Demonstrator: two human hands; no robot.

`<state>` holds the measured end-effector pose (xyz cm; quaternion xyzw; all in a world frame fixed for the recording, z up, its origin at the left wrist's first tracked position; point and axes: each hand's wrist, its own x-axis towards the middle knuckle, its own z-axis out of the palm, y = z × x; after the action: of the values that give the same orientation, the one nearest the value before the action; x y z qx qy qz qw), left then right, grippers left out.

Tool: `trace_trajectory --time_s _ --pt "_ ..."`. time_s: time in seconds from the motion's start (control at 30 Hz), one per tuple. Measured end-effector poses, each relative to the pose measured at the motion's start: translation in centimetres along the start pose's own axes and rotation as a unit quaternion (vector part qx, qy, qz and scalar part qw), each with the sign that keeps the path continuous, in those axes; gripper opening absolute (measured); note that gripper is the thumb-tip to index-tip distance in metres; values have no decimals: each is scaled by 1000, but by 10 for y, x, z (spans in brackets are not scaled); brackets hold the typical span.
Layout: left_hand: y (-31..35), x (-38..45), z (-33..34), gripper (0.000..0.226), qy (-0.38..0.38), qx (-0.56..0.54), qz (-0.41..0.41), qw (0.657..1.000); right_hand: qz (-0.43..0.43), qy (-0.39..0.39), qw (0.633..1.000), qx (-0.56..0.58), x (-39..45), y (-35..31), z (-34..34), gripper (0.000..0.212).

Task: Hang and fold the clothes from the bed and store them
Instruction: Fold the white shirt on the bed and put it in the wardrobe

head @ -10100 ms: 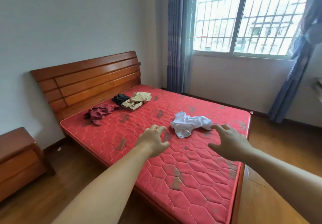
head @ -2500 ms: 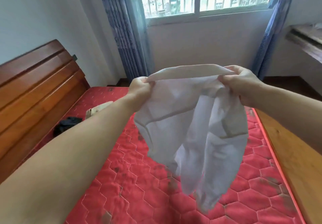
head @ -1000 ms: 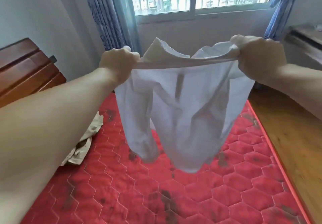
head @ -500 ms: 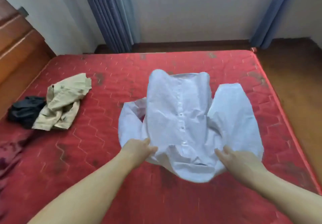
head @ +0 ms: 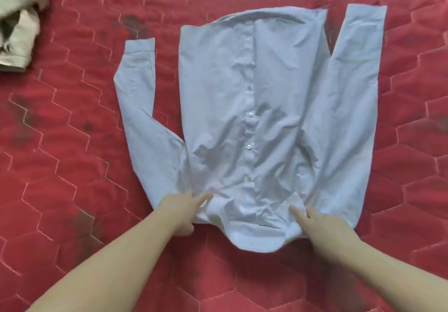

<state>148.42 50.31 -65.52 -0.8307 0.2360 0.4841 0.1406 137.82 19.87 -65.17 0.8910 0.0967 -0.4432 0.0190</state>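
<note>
The pale blue button-front cotton shirt [head: 252, 108] lies spread front-up on the red hexagon-quilted mattress [head: 72, 154], collar nearest the person, so it can be folded. The left hand [head: 180, 211] and right hand [head: 322, 226] press relaxed fingers on its shoulders, gripping nothing.

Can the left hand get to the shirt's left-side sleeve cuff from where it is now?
Probably yes: the left hand rests at the shirt shoulder, and only bare red mattress lies beside the sleeve up to the cuff.
</note>
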Motion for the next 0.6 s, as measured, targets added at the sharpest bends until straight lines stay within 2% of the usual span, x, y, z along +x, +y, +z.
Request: trace_trajectory --time_s 0.07,0.1,0.13,0.17,0.23,0.3,0.33,0.4,0.47,0.6 --pt "-1 3 -11 97 -53 -19 -2 998 -33 -34 997 69 1 4 -6 72" --pt "2 6 -20 91 -53 -39 -4 998 -42 -57 991 112 3 7 -14 79" --pt "5 10 -31 79 -21 -58 -2 998 -46 -62 985 157 7 8 -22 84" --pt "11 15 -41 64 44 -71 2 996 -41 -38 978 200 13 9 -31 84" --pt "23 32 -59 42 216 -83 9 973 -11 84 959 269 33 11 -47 67" --pt "32 53 -74 42 321 -93 18 942 22 222 938 266 60 12 -63 47" --pt "35 65 -80 48 332 -89 26 939 33 273 933 232 73 13 -71 45" --pt "37 90 -91 62 292 -73 29 953 37 323 933 156 102 16 -78 53" --pt "35 116 -97 72 252 -73 19 965 45 317 942 106 129 19 -81 63" --pt "19 147 -84 83 300 -74 25 951 94 296 943 123 159 43 -76 80"
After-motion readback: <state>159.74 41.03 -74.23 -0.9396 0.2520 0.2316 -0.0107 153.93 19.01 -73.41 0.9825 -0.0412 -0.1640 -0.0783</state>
